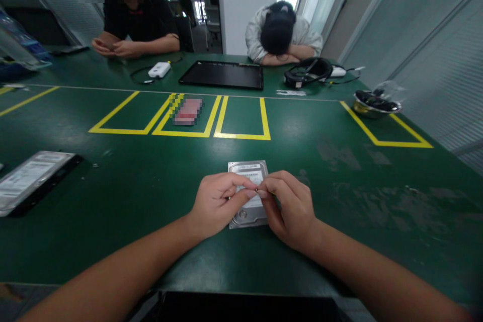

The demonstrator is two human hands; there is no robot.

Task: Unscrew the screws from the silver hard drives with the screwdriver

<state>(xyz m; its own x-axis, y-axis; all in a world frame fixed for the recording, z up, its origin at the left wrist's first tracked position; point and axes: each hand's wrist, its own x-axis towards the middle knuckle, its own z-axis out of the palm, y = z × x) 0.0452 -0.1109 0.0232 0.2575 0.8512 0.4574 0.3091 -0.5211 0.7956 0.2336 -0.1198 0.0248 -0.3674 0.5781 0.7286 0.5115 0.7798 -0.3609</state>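
Pinching a tiny piece (257, 190) in nearly closed grips, the left hand (215, 202) and right hand (291, 207) meet above the hard drive (249, 219), which lies flat on the table (113, 241), seemingly unopened, so this fine handling looks underway but unfinished.

Silver hard drive (253, 212), whitish label (249, 176), green tabletop (151, 176), yellow tape outlines (241, 136).

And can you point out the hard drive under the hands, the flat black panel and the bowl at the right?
Hard drive (252, 216), head view: silver casing below its label.
Black panel (222, 76), head view: middle of its dark face.
Bowl (363, 109), head view: outer wall.
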